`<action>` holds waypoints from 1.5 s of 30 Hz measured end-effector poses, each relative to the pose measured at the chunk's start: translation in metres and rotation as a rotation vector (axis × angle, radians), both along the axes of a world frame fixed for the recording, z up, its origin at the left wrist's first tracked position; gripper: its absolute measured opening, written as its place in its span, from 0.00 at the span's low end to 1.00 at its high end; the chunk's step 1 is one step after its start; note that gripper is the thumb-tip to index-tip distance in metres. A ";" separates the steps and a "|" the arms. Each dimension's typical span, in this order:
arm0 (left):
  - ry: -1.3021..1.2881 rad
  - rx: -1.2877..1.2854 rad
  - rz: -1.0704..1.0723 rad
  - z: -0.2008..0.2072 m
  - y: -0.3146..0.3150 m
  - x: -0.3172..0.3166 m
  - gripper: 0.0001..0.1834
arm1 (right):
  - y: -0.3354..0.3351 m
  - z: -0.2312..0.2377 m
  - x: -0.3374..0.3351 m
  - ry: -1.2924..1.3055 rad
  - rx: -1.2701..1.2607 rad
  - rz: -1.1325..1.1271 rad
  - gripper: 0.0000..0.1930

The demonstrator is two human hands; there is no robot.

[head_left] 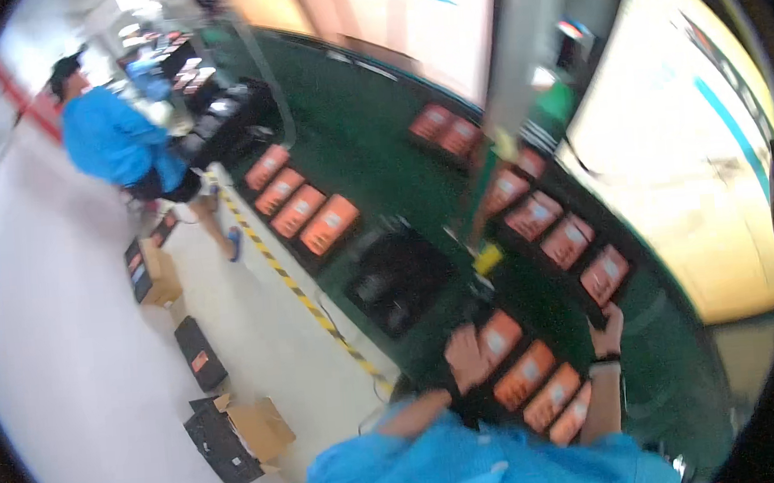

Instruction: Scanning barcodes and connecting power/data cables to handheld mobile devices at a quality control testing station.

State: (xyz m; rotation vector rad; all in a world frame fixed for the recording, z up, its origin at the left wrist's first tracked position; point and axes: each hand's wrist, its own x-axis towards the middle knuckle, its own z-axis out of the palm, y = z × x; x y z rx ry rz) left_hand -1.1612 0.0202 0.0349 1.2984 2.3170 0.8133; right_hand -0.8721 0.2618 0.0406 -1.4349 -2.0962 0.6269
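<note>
My left hand (469,359) is over the left end of a row of orange boxes (524,375) set in a black holder on the green work surface in front of me. Its fingers look stretched out, though motion smears them. Further right, my right hand (607,334) has its fingers closed at the near end of a second black tray (594,306). That tray carries a row of reddish-orange boxes (568,240) running away from me. Small print on the boxes is blurred.
A black tray (398,272) with dark contents lies mid-surface, beside another row of orange boxes (299,210). A post with a yellow piece (489,259) stands between the rows. Open cartons (261,428) sit on the floor at left; a person in blue (115,135) stands far left.
</note>
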 end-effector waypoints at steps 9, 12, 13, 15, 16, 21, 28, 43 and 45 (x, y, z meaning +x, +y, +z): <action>-1.745 0.483 0.326 0.017 0.086 -0.021 0.39 | -0.160 0.071 0.103 1.041 -0.548 -0.634 0.07; -1.779 0.521 0.410 0.044 0.079 -0.021 0.35 | -0.212 0.053 0.169 1.584 -0.721 -0.701 0.10; -1.776 0.501 0.227 0.040 0.069 -0.029 0.28 | -0.225 0.045 0.191 1.587 -0.750 -0.573 0.15; -1.677 0.485 0.001 0.049 0.040 -0.029 0.24 | -0.249 0.061 0.183 1.482 -0.706 -0.612 0.25; -1.483 0.404 0.094 0.042 0.020 -0.033 0.26 | -0.257 0.066 0.179 1.359 -0.752 -0.613 0.27; -0.092 0.117 -0.297 -0.006 -0.057 -0.060 0.20 | -0.282 0.007 0.193 0.080 -0.161 -0.295 0.30; 0.025 0.272 -0.461 0.048 -0.012 0.061 0.13 | -0.228 -0.055 0.212 -0.036 -0.260 -0.978 0.29; 0.190 0.328 -1.092 -0.003 0.089 0.254 0.49 | -0.299 0.074 0.179 0.481 -0.803 -0.751 0.15; 0.245 0.288 -1.105 -0.003 0.089 0.259 0.48 | -0.299 0.083 0.168 0.543 -0.829 -0.722 0.13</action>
